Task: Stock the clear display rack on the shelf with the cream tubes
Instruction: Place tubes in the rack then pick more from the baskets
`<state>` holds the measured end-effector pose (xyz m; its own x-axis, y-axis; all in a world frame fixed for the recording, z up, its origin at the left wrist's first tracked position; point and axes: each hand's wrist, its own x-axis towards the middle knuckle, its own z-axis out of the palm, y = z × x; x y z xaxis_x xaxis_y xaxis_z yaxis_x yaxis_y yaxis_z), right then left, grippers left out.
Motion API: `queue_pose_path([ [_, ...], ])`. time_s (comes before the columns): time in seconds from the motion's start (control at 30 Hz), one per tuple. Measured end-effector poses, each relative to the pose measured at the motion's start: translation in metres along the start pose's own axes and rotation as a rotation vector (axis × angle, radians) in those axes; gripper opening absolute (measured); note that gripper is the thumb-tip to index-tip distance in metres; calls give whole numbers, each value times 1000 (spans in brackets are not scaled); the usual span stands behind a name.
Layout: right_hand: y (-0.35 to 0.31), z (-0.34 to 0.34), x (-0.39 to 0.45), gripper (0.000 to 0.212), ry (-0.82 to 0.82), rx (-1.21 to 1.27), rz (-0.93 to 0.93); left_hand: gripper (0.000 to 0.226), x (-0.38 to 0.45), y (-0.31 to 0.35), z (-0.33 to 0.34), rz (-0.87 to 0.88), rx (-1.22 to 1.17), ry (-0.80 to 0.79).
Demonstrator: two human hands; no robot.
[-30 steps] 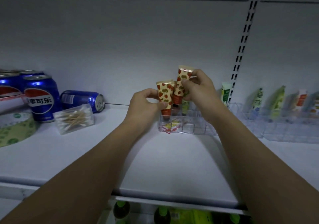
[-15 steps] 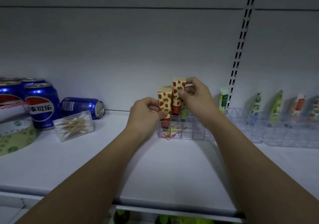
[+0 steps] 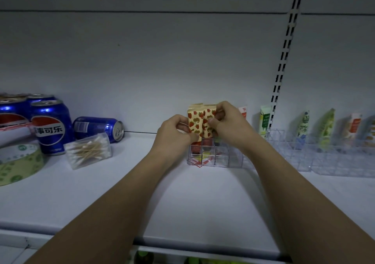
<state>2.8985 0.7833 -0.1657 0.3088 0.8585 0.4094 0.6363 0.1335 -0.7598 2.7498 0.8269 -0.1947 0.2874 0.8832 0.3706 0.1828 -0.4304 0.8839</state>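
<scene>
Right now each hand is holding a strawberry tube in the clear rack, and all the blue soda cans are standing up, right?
Not quite. One blue can lies on its side behind the cotton swab box, as the head view shows. The rest is right: left hand and right hand each hold a strawberry tube in the clear rack.

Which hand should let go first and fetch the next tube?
Right, probably. The right hand only pinches the upper part of its strawberry tube, which already stands cap-down in the clear rack. The left hand grips its strawberry tube lower down, seemingly steadying it.
</scene>
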Motion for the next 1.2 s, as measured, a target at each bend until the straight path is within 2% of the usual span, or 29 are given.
queue_pose_path([
  [0.1,-4,-2,-5,18,139,-22,-30,30,-5,5,-3,18,-53,-4],
  [0.2,-13,-8,-22,22,232,3,-22,23,-18,12,-13,5,-74,92],
  [0.37,-35,-41,-55,36,25,-73,68,43,-36,28,-35,-30,311,57],
  [0.5,-58,-65,-91,41,-145,-253,47,47,-70,49,-57,-48,550,-43],
  [0.67,-90,-81,-134,44,-281,-489,17,54,-118,69,-82,-101,777,-151],
  [0.8,-111,-90,-171,46,-307,-544,15,54,-157,83,-98,-81,853,-162],
  [1.0,-124,-84,-247,45,-372,-578,-10,50,-223,90,-118,-83,842,-190],
  [1.1,-124,-70,-283,46,-410,-591,-10,51,-261,81,-122,-104,799,-274],
  [1.2,-107,-41,-314,46,-477,-560,31,52,-301,57,-119,-198,761,-372],
])
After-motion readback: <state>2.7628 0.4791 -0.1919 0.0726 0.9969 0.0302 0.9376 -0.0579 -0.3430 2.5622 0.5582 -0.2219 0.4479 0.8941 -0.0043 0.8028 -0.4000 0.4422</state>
